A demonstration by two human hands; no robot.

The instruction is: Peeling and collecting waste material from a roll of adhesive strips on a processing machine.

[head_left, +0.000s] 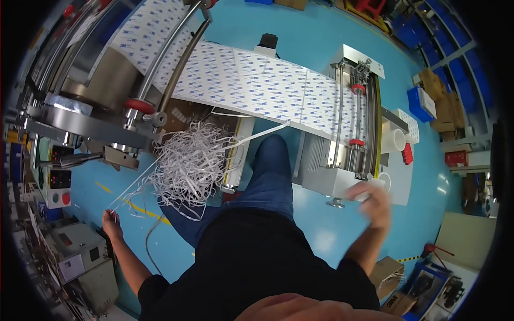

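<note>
Ahead and to the right of the left grip, a loose, tangled heap of narrow white ribbon-like strips bulges beside the legs in blue jeans, just below a broad white sheet printed in blue. The heap looks very light, soft and springy, apt to snag on itself; single strips would probably tear or stretch under a sharp tug. Free ends seem best pinched between thumb and finger, while the bulk would want scooping from beneath with both hands. The left grip is closed, fingertips together on thin strip ends that run nearly straight back to the heap; its forearm reaches forward and well out from the body. The right grip is raised on a bent elbow, fingers turned inward, near the corner of a grey metal roller machine; blur hides whether those fingers are apart or together
</note>
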